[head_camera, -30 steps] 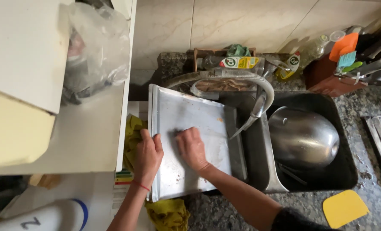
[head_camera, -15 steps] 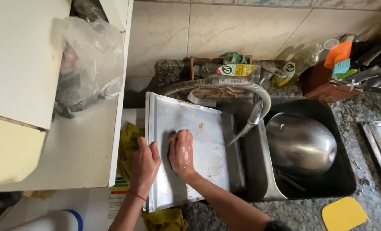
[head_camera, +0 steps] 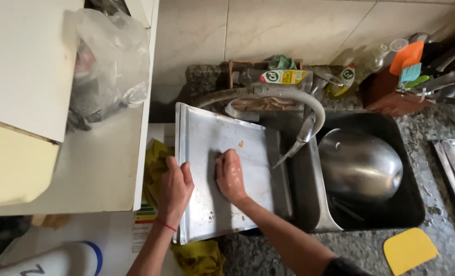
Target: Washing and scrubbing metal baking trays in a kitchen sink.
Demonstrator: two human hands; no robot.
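A large metal baking tray point(head_camera: 207, 138) lies flat across the left part of the sink, with brown specks and an orange crumb on it. My left hand point(head_camera: 175, 189) grips the tray's left edge. My right hand point(head_camera: 231, 175) presses down on the middle of the tray, wet, fingers curled over something small that I cannot make out. A grey flexible tap hose point(head_camera: 289, 94) arches above the tray, its spout pointing down beside the tray's right edge.
A big upturned steel bowl point(head_camera: 360, 163) fills the black sink point(head_camera: 414, 204). A yellow-green cloth point(head_camera: 156, 158) lies under the tray's left side. Bottles point(head_camera: 283, 76) and utensils point(head_camera: 416, 71) line the back. A yellow scraper point(head_camera: 409, 249) rests on the granite counter. White cabinet point(head_camera: 84, 168) stands left.
My right hand has slid up and left over the tray, fingers curling in. My left hand stays on the tray's left edge. The view has shifted slightly.
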